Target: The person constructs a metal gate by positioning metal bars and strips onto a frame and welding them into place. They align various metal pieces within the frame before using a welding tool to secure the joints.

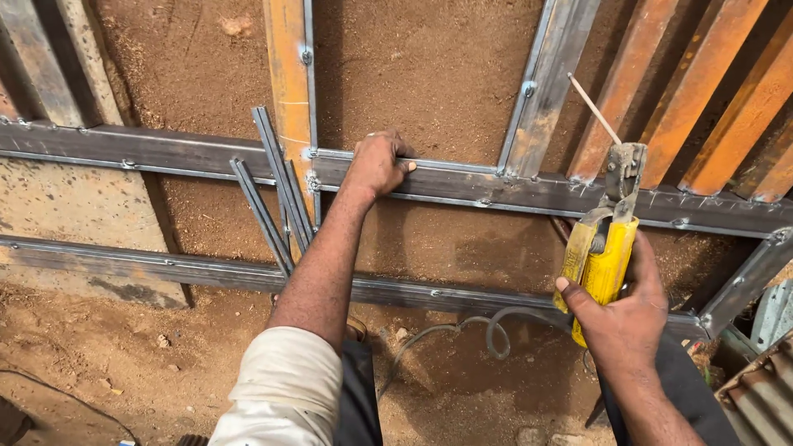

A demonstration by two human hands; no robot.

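Right hand (624, 318) clenched on yellow welding electrode holder (601, 260) with thin, brittle-looking rod (593, 108) clamped; left hand (378, 163) pressing flat on steel frame rail (462, 186) over sand, likely heavy, rigid, best gripped mid-bar.

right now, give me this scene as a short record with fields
left hand: pressed on the upper steel rail of the frame
right hand: grips a yellow electrode holder, welding rod clamped in it, pointing up
cable: curls on the sandy ground
loose bars: lean across both rails
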